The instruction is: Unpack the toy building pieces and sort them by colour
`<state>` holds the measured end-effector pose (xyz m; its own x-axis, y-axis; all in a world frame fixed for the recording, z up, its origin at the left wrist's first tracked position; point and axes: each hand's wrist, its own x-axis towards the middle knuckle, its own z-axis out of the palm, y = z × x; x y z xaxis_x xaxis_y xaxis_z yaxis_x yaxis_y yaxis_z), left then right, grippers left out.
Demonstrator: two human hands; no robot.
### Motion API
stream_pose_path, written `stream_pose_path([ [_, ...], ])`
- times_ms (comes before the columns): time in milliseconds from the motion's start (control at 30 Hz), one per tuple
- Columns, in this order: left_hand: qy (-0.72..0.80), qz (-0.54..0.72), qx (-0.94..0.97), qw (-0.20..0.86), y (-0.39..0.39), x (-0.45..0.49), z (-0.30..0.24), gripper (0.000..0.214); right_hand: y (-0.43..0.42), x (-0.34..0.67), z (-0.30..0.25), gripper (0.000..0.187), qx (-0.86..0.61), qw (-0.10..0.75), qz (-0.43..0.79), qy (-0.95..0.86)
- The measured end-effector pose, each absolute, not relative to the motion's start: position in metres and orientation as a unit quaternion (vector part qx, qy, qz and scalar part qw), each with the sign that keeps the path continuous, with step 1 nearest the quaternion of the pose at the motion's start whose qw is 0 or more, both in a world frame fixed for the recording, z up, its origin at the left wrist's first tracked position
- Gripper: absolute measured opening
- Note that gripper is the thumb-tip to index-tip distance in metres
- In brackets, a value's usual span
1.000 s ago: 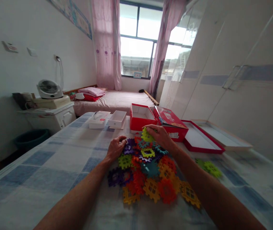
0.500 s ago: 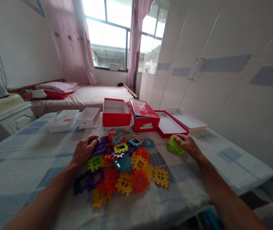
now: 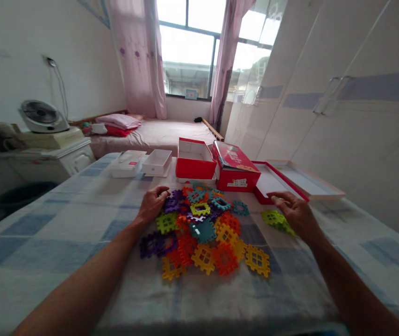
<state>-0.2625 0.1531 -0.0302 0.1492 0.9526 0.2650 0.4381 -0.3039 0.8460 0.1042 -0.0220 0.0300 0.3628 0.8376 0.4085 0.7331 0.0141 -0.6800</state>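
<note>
Notched plastic tiles (image 3: 204, 231) heaped on a checked tablecloth (image 3: 62, 219), wide stretch to its near edge. Left hand (image 3: 153, 203) is at the heap (can't tell the grip), right hand (image 3: 294, 211) loosely spread over lime tiles (image 3: 274, 218) toward the right edge.

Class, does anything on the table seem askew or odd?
Yes: behind the colored pieces, the printed cover on the white-labelled red box seems askew, its edges not lined up with the box beneath.

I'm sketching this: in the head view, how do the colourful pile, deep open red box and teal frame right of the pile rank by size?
Largest to smallest, as they look:
Colourful pile
Deep open red box
Teal frame
</note>
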Motion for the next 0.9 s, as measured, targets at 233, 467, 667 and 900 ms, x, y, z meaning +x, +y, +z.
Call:
stream_pose_path([
  [233, 0.497, 0.473, 0.643, 0.339, 0.147, -0.261, -0.020, 0.034, 0.015, -0.010, 0.051, 0.025, -0.533, 0.287, 0.098, -0.790],
  [467, 0.501, 0.490, 0.630, 0.335, 0.152, -0.260, -0.023, 0.032, 0.047, -0.053, 0.025, 0.040, -0.527, 0.192, 0.055, -0.826],
  [667, 0.503, 0.492, 0.625, 0.338, 0.153, -0.258, -0.024, 0.027, 0.055, -0.052, 0.026, 0.019, -0.552, 0.228, 0.048, -0.801],
  [900, 0.500, 0.493, 0.628, 0.334, 0.153, -0.258, -0.025, 0.029, 0.032, -0.086, 0.059, 0.015, -0.459, 0.207, 0.143, -0.852],
])
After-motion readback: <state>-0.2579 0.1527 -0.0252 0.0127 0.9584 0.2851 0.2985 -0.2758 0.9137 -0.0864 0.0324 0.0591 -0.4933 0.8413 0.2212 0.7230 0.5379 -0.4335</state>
